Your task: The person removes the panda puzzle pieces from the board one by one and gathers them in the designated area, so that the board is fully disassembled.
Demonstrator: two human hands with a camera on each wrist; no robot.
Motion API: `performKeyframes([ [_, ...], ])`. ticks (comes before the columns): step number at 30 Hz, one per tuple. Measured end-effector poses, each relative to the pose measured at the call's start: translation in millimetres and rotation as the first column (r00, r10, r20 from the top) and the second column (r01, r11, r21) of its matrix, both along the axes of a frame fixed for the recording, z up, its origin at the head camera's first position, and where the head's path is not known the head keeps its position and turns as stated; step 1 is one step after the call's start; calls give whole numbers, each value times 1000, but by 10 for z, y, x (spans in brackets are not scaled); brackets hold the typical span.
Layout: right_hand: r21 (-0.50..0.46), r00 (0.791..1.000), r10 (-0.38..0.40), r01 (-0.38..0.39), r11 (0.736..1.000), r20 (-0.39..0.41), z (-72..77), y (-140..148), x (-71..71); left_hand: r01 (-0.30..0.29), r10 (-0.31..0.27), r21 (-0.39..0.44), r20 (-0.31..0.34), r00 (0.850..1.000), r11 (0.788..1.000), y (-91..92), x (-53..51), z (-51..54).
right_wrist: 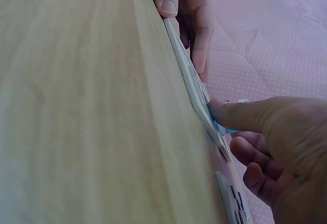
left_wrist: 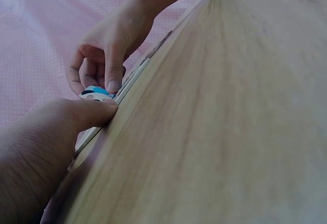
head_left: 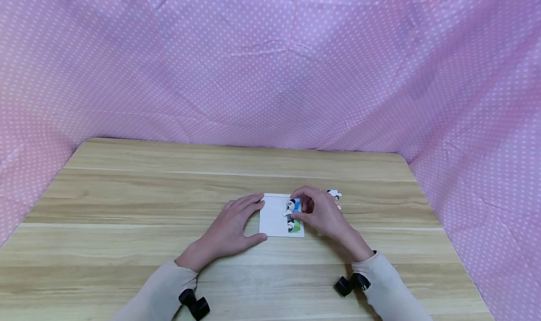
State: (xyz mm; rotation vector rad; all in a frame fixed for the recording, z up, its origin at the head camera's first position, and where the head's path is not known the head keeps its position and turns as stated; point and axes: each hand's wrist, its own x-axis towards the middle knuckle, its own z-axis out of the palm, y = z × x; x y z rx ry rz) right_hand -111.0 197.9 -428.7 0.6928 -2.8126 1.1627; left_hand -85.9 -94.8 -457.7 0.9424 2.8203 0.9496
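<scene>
A white puzzle board (head_left: 272,216) lies flat in the middle of the table in the head view. My left hand (head_left: 228,224) rests at its left edge, thumb and fingers spread along the corners. Between thumb and fingers, my right hand (head_left: 323,213) pinches a jigsaw piece (head_left: 292,205) with blue and black-and-white print, over the board's right side. Just below it, a green-printed puzzle piece (head_left: 294,226) sits on the board's lower right. The left wrist view shows the pinched piece tilted up from the board; whether its lower edge touches the neighbouring piece I cannot tell.
More puzzle pieces (head_left: 335,194) lie on the wooden table (head_left: 169,194) beyond my right hand, partly hidden by it. A pink dotted cloth (head_left: 270,76) hangs behind the table and at its sides. Black devices (head_left: 198,307) are strapped at both wrists.
</scene>
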Motion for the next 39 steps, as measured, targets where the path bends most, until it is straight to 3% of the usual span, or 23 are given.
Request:
performKeyframes([
  [16, 48, 1000, -7, 8, 999, -23, -29, -7, 30, 0, 0, -5, -18, 1000, 1000, -16, 2, -29],
  [26, 1, 998, -18, 18, 1000, -63, -32, 16, 38, 1, -1, 6, -10, 1000, 1000, -12, 1, -31],
  [39, -65, 998, -62, 62, 996, -5, -3, 18, 34, 6, -6, 4, 6, 1000, 1000, -20, -1, -6],
])
